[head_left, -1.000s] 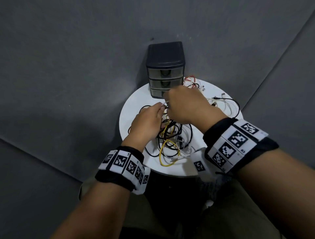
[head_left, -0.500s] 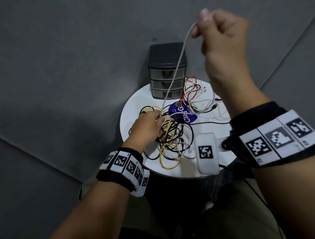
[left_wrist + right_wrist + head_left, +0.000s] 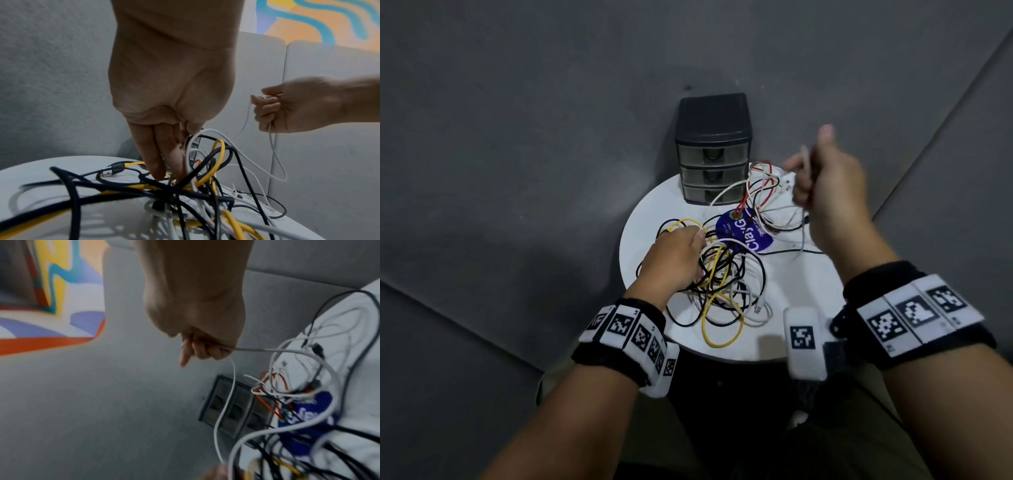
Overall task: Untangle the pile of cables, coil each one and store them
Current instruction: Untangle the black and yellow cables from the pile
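A tangle of black, yellow and white cables (image 3: 722,274) lies on a round white table (image 3: 801,281). My left hand (image 3: 700,240) reaches down into the pile; in the left wrist view its thumb and fingers (image 3: 164,154) pinch a white cable (image 3: 273,146) at the top of the heap. My right hand (image 3: 804,181) hangs above the table's right side, fingers curled round the same white cable (image 3: 226,402), which droops in a slack loop between the hands. A second clump of red, white and black cables (image 3: 763,185) lies under the right hand.
A small black three-drawer unit (image 3: 713,154) stands at the table's far edge, drawers closed. A blue round sticker (image 3: 743,231) marks the tabletop between the two clumps. Grey padded walls surround the table. My legs are below its near edge.
My right hand pulled the white cable high above the table, then came back down to the right, leaving the cable slack. The left hand stayed on the pile.
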The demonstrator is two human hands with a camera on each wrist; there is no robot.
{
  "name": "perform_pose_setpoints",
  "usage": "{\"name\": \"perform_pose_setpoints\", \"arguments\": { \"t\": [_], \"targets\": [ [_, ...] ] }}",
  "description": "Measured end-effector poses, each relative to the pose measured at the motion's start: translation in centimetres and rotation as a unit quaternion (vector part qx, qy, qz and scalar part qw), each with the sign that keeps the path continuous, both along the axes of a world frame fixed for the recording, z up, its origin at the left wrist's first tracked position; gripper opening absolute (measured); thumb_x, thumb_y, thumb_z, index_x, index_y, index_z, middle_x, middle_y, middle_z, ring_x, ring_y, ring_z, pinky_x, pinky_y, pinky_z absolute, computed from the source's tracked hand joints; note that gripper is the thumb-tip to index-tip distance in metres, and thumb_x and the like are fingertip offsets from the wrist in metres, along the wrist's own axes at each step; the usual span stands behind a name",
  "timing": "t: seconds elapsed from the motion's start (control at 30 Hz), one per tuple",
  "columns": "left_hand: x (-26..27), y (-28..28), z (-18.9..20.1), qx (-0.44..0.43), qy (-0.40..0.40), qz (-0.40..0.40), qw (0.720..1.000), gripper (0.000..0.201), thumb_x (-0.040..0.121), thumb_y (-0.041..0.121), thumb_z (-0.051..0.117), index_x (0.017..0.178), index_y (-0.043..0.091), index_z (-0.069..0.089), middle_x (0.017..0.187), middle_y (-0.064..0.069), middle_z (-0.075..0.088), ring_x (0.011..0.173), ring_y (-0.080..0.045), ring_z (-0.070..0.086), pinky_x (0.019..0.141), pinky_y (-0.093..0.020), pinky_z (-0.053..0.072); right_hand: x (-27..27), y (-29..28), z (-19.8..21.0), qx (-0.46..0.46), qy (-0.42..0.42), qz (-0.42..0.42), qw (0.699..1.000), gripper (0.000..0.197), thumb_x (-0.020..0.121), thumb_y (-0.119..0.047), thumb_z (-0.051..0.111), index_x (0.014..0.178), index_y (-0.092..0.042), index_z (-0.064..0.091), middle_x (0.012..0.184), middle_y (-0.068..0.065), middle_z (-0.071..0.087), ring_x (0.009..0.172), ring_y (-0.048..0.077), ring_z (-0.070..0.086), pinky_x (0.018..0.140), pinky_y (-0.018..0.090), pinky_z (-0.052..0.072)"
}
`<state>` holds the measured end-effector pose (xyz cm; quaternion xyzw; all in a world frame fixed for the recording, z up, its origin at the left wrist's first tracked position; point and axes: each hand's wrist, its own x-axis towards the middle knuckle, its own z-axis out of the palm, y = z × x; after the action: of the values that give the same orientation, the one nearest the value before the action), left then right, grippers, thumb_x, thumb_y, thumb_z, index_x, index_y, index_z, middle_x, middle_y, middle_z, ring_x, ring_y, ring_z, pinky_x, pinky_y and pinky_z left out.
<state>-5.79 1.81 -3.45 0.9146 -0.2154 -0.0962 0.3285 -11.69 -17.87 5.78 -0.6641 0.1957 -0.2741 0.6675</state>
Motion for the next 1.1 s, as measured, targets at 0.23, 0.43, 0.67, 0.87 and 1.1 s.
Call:
{"name": "perform_pose_setpoints", "arguments": {
  "t": [0.23,0.43,0.67,0.87,1.1],
  "targets": [
    [-0.3,-0.4,0.1,0.010,-0.043,-0.014,0.999,0.030,0.105,0.036,0.037,0.083,0.022,0.049,0.079,-0.006,0.069,0.082,-0.032,0.064,0.075,-0.047,0.053,1.3,3.7,-3.2,-0.208,0.163,0.266,0.927,0.019,0.100,-0.020,0.060,0.114,-0.011,0.070,0.073,-0.018,0.069,0.058,-0.004,0.055,0.060,0.015,0.045],
    [-0.4,-0.3,0.4,0.030,-0.048,-0.027,0.998,0.026,0.106,0.039,0.037,0.089,0.025,0.050,0.081,-0.004,0.067,0.081,-0.031,0.063,0.074,-0.047,0.054,2.7,3.8,-4.6,-0.408,0.244,0.210,0.854,0.019,0.093,-0.024,0.066,0.079,-0.012,0.071,0.092,0.004,0.070,0.092,0.023,0.064,0.080,0.031,0.048],
    [-0.6,-0.5,0.9,0.029,-0.032,-0.026,0.999,0.038,0.107,0.043,0.037,0.079,0.020,0.050,0.082,-0.007,0.069,0.084,-0.032,0.063,0.079,-0.045,0.052,2.5,3.6,-2.4,-0.380,0.181,0.185,0.888,0.015,0.096,-0.021,0.063,0.082,-0.018,0.069,0.084,-0.002,0.067,0.085,0.017,0.060,0.073,0.026,0.040],
    [-0.3,-0.8,1.3,0.036,-0.038,-0.031,0.998,0.045,0.106,0.048,0.038,0.071,0.022,0.048,0.081,-0.004,0.068,0.086,-0.031,0.061,0.080,-0.044,0.052,2.3,3.3,-2.0,-0.365,0.118,0.101,0.918,0.021,0.096,-0.021,0.060,0.078,-0.015,0.071,0.084,-0.005,0.070,0.077,0.006,0.060,0.066,0.018,0.041],
    [-0.3,-0.5,1.4,0.060,-0.044,-0.049,0.996,0.049,0.105,0.044,0.043,0.063,0.020,0.047,0.077,-0.004,0.063,0.081,-0.030,0.059,0.074,-0.041,0.051,2.4,2.1,-3.4,-0.320,0.151,0.030,0.935,0.020,0.099,-0.022,0.060,0.085,-0.011,0.068,0.071,-0.005,0.059,0.075,0.016,0.055,0.067,0.026,0.035]
  ]
}}
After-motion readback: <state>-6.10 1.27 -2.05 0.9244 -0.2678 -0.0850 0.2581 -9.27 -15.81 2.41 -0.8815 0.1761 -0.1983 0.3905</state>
